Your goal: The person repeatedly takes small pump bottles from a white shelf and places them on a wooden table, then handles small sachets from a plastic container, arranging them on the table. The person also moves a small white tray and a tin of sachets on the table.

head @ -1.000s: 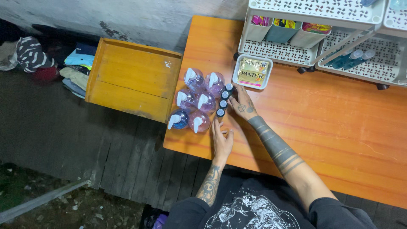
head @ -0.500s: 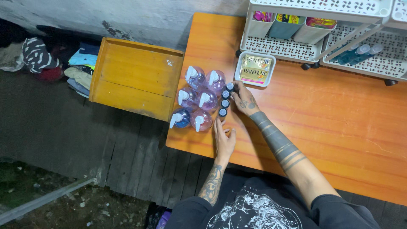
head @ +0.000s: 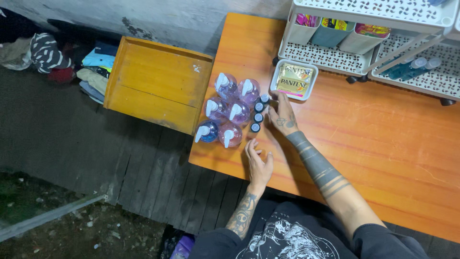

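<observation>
Six clear plastic pump bottles [head: 226, 114] stand in two rows at the orange wooden table's [head: 383, 144] left edge, three small dark-capped bottles [head: 258, 116] lined just to their right. The right hand [head: 283, 117] rests beside those; a rectangular gold-lidded tub [head: 293, 79] sits behind it, before the white perforated rack [head: 335, 55]

Orange wooden counter [head: 383, 158]; pink and purple pump bottles [head: 233, 103], one blue [head: 209, 132]; gold-lidded tub [head: 293, 79]; white perforated rack [head: 330, 57] at one o'clock.

You are looking down at an orange table [head: 383, 144]. Six pump bottles [head: 227, 115] are standing at its left edge, three small dark-capped bottles [head: 258, 116] lining up just right of them. A square tub [head: 293, 79] is sitting beyond, near a white rack [head: 335, 57] standing at the far side.
</observation>
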